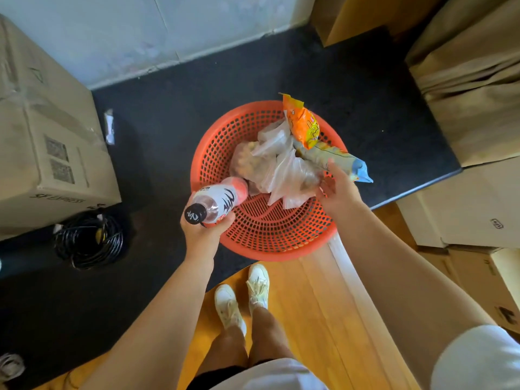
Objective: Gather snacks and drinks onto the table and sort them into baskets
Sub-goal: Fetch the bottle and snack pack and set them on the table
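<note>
Orange basket [261, 235] below, left hand [204, 229] gripping bottle [216, 202], right hand [339, 192] spread loose over blue packet [334, 160]

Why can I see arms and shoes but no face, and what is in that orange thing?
The picture comes from a camera worn on a person's head, looking down, so you see what that person sees: two bare arms, legs and white shoes on a wooden floor. There is no machine here, only hands.

The orange thing is a round plastic basket full of little holes, standing on a dark surface. Inside it lie clear plastic bags of food, an orange snack packet and a long blue-tipped packet that pokes out over the rim.

The left hand holds a drink bottle with a black cap, tilted over the basket's edge. The right hand reaches in with straight fingers, next to the long packet. Cardboard boxes and a coil of black cable sit around.
</note>
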Demonstrator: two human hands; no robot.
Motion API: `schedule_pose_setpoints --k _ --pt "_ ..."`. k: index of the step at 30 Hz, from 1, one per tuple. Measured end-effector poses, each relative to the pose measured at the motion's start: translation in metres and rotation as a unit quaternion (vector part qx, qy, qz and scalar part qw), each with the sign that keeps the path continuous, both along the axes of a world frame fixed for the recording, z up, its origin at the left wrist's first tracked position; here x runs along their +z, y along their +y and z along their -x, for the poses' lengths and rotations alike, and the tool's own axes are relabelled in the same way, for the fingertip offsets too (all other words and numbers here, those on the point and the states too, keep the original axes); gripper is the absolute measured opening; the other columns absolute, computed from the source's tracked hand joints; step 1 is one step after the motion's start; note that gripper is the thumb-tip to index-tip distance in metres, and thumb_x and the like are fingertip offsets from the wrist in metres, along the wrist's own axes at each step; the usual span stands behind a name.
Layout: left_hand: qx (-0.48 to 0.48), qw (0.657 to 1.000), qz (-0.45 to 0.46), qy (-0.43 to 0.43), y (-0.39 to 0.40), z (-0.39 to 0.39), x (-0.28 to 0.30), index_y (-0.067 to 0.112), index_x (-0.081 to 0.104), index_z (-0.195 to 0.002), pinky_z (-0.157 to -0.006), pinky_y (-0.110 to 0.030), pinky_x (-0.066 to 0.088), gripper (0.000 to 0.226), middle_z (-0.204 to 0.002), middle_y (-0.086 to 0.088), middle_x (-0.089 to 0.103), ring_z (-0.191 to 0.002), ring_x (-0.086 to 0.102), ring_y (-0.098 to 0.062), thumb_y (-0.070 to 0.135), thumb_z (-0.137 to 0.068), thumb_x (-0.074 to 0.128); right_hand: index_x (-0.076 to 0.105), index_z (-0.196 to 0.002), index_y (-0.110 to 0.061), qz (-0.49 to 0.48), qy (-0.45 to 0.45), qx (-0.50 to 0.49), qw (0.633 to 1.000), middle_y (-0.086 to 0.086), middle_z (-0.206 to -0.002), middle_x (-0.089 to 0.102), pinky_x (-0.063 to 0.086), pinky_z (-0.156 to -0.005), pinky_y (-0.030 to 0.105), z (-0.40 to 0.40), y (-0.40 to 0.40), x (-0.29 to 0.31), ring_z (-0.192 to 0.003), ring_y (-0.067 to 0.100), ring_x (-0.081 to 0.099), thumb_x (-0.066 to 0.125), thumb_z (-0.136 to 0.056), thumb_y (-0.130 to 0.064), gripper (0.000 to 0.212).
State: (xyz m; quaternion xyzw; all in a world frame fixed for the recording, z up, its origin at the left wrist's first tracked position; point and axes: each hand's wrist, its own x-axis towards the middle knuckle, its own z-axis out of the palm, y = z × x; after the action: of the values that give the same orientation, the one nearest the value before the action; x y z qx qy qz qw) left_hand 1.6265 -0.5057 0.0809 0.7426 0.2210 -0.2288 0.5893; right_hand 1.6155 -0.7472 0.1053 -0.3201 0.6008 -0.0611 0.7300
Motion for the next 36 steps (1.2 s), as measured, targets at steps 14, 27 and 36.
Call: schedule_pose_setpoints --k 14,27,36 --pt "0.003 0.998 0.066 -0.024 -0.005 -0.023 0.012 0.025 0.047 -0.130 -0.107 -0.039 0.037 0.072 -0.130 -0.003 0.056 -0.121 0.052 -0.019 0.006 -0.067 0.077 0.051 -0.120 -0.026 0.024 -0.043 -0.118 0.992 -0.001 -0.127 0.058 0.050 -0.096 0.034 -0.008 0.000 0.021 -0.113 0.016 0.057 0.069 -0.082 -0.026 0.042" --pt "-0.010 0.952 0.300 -0.055 0.044 -0.002 0.114 0.037 0.053 -0.117 -0.092 -0.035 0.052 0.042 -0.117 0.012 0.066 -0.111 0.062 -0.009 0.040 -0.078 0.070 0.037 -0.139 -0.022 0.032 -0.220 -0.139 0.965 -0.004 -0.127 0.056 0.045 -0.094 0.033 0.113 0.046 0.106 -0.113 0.012 0.053 0.052 -0.090 -0.038 0.053" --pt "-0.138 0.908 0.394 0.044 0.082 0.061 0.165 0.018 0.055 -0.119 -0.081 -0.029 0.055 0.094 -0.102 0.002 0.067 -0.096 0.064 -0.014 0.063 -0.041 0.083 0.066 -0.100 -0.023 -0.034 -0.232 -0.175 0.956 -0.003 -0.091 0.075 0.051 -0.077 0.041 0.224 0.149 0.132 -0.089 0.017 0.070 0.029 -0.087 -0.066 0.058"
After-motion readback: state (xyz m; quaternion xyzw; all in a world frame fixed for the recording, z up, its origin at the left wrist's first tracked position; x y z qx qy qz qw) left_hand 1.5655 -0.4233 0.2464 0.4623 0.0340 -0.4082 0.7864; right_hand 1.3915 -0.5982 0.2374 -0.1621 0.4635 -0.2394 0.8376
